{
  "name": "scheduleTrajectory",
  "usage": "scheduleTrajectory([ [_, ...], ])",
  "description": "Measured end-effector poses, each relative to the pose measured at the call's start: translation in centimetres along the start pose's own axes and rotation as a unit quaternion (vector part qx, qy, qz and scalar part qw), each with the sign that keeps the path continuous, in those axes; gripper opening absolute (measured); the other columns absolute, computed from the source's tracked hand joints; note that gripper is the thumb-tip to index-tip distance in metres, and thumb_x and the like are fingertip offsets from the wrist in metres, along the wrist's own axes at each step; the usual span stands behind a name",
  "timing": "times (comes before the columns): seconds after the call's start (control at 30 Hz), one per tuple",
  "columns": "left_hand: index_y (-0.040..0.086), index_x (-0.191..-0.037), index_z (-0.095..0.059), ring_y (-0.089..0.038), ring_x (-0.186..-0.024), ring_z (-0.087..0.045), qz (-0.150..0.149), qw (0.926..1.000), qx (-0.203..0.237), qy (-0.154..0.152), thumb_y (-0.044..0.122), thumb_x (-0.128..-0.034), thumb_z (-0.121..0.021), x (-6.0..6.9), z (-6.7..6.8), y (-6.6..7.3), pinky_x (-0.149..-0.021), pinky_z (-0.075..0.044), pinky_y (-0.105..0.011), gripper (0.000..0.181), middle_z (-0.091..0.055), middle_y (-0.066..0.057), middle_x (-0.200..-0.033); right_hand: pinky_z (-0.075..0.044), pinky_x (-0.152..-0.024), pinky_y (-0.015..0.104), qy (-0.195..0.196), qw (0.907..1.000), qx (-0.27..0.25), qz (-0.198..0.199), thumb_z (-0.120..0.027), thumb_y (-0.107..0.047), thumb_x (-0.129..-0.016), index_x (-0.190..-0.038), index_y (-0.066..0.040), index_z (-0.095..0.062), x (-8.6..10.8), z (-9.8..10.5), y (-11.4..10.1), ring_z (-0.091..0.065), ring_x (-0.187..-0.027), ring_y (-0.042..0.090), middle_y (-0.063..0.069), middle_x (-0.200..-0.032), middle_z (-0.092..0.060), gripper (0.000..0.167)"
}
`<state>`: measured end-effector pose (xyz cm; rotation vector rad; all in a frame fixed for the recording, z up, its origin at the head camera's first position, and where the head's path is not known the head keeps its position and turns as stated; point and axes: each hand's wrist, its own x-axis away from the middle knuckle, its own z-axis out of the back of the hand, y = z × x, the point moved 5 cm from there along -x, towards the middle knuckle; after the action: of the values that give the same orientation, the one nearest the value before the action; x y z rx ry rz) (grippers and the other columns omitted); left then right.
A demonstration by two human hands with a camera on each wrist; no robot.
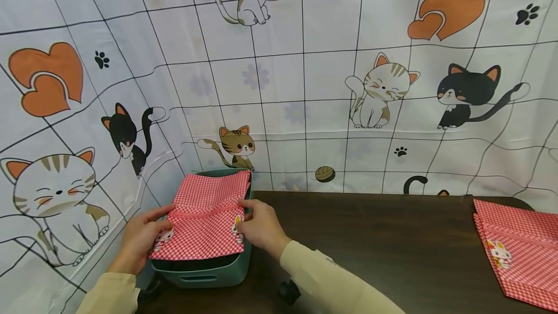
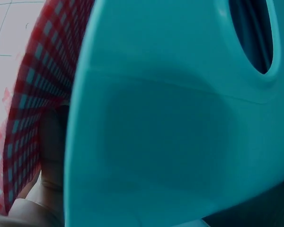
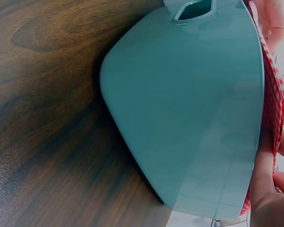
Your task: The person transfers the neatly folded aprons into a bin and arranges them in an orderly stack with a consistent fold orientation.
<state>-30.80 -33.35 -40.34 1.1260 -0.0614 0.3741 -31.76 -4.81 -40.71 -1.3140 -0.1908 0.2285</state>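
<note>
A red-and-white checked cloth (image 1: 207,207) with cartoon rabbit prints near its front corners lies spread across the top of a teal plastic basket (image 1: 200,277). At its left edge my left hand (image 1: 141,236) pinches the fabric. My right hand (image 1: 263,227) pinches the opposite edge. In the right wrist view, fingers (image 3: 262,182) reach beneath the checked cloth (image 3: 274,101), beside the rim of the basket (image 3: 189,109). The left wrist view shows a dim finger (image 2: 52,146) between the cloth (image 2: 33,94) and the basket wall (image 2: 170,127). The cloth hides most of the basket's inside.
Another checked cloth (image 1: 523,256) with a rabbit print lies at the right end of the dark wooden table (image 1: 370,241). A cat-patterned curtain (image 1: 322,81) hangs behind the table and along its left. Near my right sleeve is a small black object (image 1: 288,292).
</note>
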Motion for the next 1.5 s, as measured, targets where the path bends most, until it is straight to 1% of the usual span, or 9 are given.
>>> scheduleTrajectory([
  [0.3, 0.011, -0.164, -0.045, -0.035, -0.160, -0.031, -0.004, 0.9999, -0.009, 0.002, 0.017, -0.1054, -0.061, 0.07, -0.03, -0.12, -0.097, -0.040, -0.024, 0.061, -0.031, -0.021, -0.176, -0.051, -0.061, 0.025, 0.008, 0.9999, 0.008, 0.010, -0.075, -0.001, -0.092, -0.151, -0.005, -0.062, -0.08, -0.18, 0.29, -0.061, -0.079, 0.014, 0.009, -0.103, -0.070, 0.061],
  [0.43, 0.011, -0.165, -0.044, -0.036, -0.159, -0.031, 0.000, 1.0000, -0.009, 0.004, 0.018, -0.1050, -0.061, -0.05, 0.02, -0.16, -0.099, -0.040, -0.028, 0.062, -0.030, -0.021, -0.176, -0.051, -0.062, 0.024, 0.009, 0.9994, 0.022, 0.023, -0.074, -0.002, -0.093, -0.151, -0.005, -0.062, -0.12, -0.33, 0.12, -0.061, -0.085, 0.014, 0.013, -0.113, -0.070, 0.059],
  [0.57, 0.011, -0.164, -0.044, -0.035, -0.158, -0.032, 0.002, 1.0000, -0.006, 0.004, 0.018, -0.1050, -0.060, -0.10, 0.03, -0.15, -0.098, -0.040, -0.028, 0.062, -0.030, -0.021, -0.176, -0.053, -0.064, 0.024, 0.011, 0.9993, 0.028, 0.023, -0.074, -0.002, -0.094, -0.151, -0.006, -0.061, -0.14, -0.41, 0.09, -0.062, -0.089, 0.014, 0.014, -0.119, -0.069, 0.059],
  [0.73, 0.009, -0.164, -0.045, -0.037, -0.157, -0.033, 0.002, 0.9999, -0.007, 0.007, 0.019, -0.1050, -0.060, -0.15, 0.08, -0.05, -0.096, -0.040, -0.027, 0.061, -0.031, -0.023, -0.175, -0.052, -0.062, 0.025, 0.012, 0.9994, 0.026, 0.020, -0.074, 0.000, -0.093, -0.151, -0.005, -0.062, -0.24, -0.34, 0.11, -0.062, -0.087, 0.014, 0.014, -0.115, -0.070, 0.059],
  [0.93, 0.008, -0.163, -0.045, -0.036, -0.155, -0.035, 0.006, 1.0000, -0.002, 0.007, 0.019, -0.1052, -0.060, -0.31, 0.08, -0.18, -0.088, -0.042, -0.020, 0.061, -0.032, -0.024, -0.175, -0.052, -0.061, 0.024, 0.014, 0.9995, 0.025, 0.014, -0.073, -0.001, -0.094, -0.151, -0.005, -0.061, -0.37, -0.23, 0.24, -0.062, -0.085, 0.013, 0.012, -0.112, -0.069, 0.059],
  [1.17, 0.009, -0.163, -0.045, -0.039, -0.158, -0.032, 0.009, 0.9999, -0.003, 0.010, 0.021, -0.1059, -0.060, -0.46, 0.15, -0.20, -0.096, -0.040, -0.029, 0.060, -0.030, -0.024, -0.175, -0.053, -0.061, 0.023, 0.014, 0.9996, 0.021, 0.015, -0.072, -0.001, -0.094, -0.152, -0.004, -0.061, -0.40, -0.28, 0.24, -0.063, -0.085, 0.013, 0.014, -0.114, -0.070, 0.059],
  [1.27, 0.009, -0.164, -0.045, -0.038, -0.157, -0.032, 0.009, 0.9999, -0.001, 0.007, 0.021, -0.1060, -0.060, -0.43, 0.17, -0.24, -0.094, -0.041, -0.026, 0.061, -0.030, -0.023, -0.175, -0.053, -0.061, 0.023, 0.014, 0.9995, 0.023, 0.014, -0.073, -0.001, -0.094, -0.151, -0.004, -0.061, -0.36, -0.30, 0.26, -0.063, -0.084, 0.013, 0.012, -0.112, -0.070, 0.059],
  [1.4, 0.010, -0.164, -0.045, -0.035, -0.156, -0.035, 0.006, 1.0000, 0.001, 0.005, 0.020, -0.1059, -0.060, -0.36, 0.18, -0.30, -0.086, -0.042, -0.017, 0.061, -0.031, -0.022, -0.175, -0.052, -0.060, 0.024, 0.017, 0.9995, 0.025, 0.010, -0.074, -0.001, -0.093, -0.151, -0.005, -0.062, -0.29, -0.27, 0.31, -0.061, -0.082, 0.012, 0.011, -0.109, -0.069, 0.059],
  [1.5, 0.010, -0.164, -0.045, -0.035, -0.155, -0.036, 0.007, 1.0000, 0.001, 0.005, 0.020, -0.1063, -0.060, -0.36, 0.16, -0.31, -0.084, -0.043, -0.016, 0.061, -0.031, -0.023, -0.175, -0.050, -0.058, 0.025, 0.020, 0.9995, 0.025, 0.008, -0.074, 0.000, -0.092, -0.150, -0.005, -0.063, -0.26, -0.19, 0.32, -0.060, -0.078, 0.013, 0.010, -0.107, -0.067, 0.059],
])
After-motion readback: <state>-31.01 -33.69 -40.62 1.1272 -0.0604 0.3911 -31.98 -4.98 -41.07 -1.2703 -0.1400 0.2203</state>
